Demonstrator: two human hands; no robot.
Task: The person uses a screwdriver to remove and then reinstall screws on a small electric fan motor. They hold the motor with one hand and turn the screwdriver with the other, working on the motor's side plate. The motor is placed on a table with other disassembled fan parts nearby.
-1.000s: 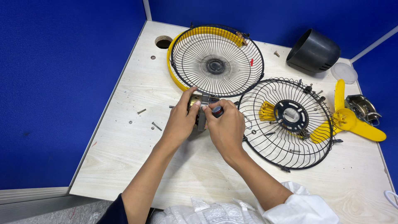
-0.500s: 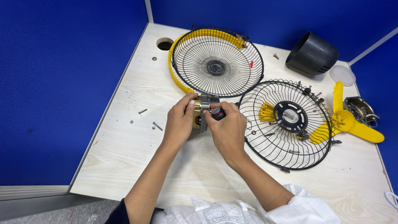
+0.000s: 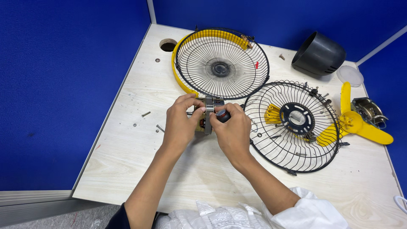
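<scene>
My left hand (image 3: 180,123) and my right hand (image 3: 231,131) meet over a small fan motor (image 3: 208,111) of grey metal held just above the pale wooden table (image 3: 127,148). The left hand's fingers pinch the motor's left side and top. My right hand grips a screwdriver with a red and black handle (image 3: 223,115) against the motor's right side. Most of the motor is hidden by my fingers.
A front fan grille with a yellow rim (image 3: 220,63) lies behind the hands. A black rear grille (image 3: 292,125) lies to the right, beside a yellow fan blade (image 3: 354,123), a black motor cover (image 3: 319,54), a white cap (image 3: 349,75). Loose screws (image 3: 146,113) lie left.
Both hands have stayed on the motor and shifted slightly. The motor and the screwdriver handle show more between my fingers now than a second ago.
</scene>
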